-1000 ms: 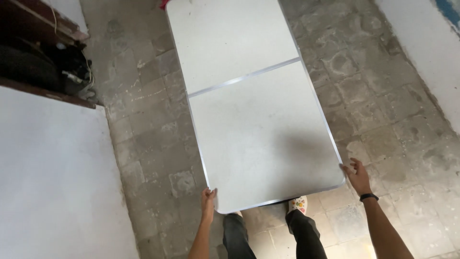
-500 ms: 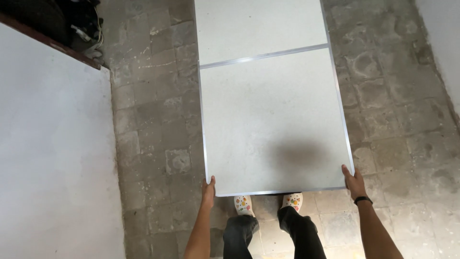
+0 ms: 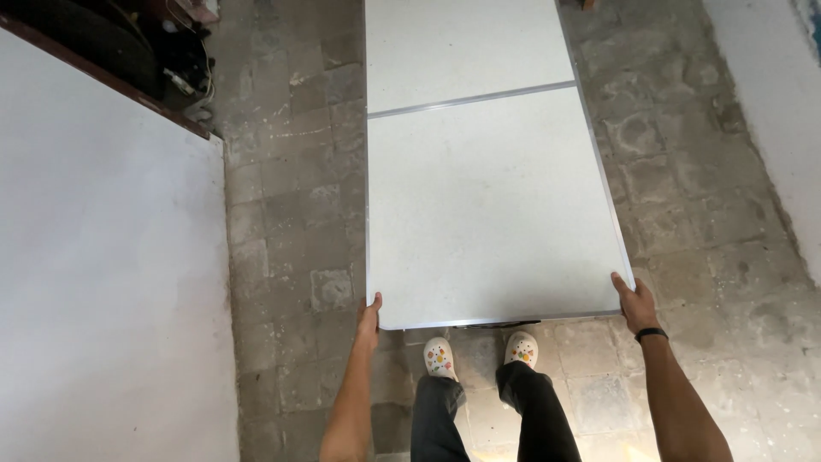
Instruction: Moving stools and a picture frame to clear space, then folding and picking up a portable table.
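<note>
A long white folding table with a metal rim and a seam across its middle is held level above a stone-tiled floor. My left hand grips its near left corner. My right hand, with a black band on the wrist, grips its near right corner. Below the near edge show my dark trousers and white clogs.
A large white slab surface with a dark wooden edge fills the left side. Dark bags and cables lie at the top left. A white wall runs along the right. Grey worn floor tiles lie between.
The table has swung from a slant to straight ahead in the view and sits a little further right. Both hands have stayed on its near corners.
</note>
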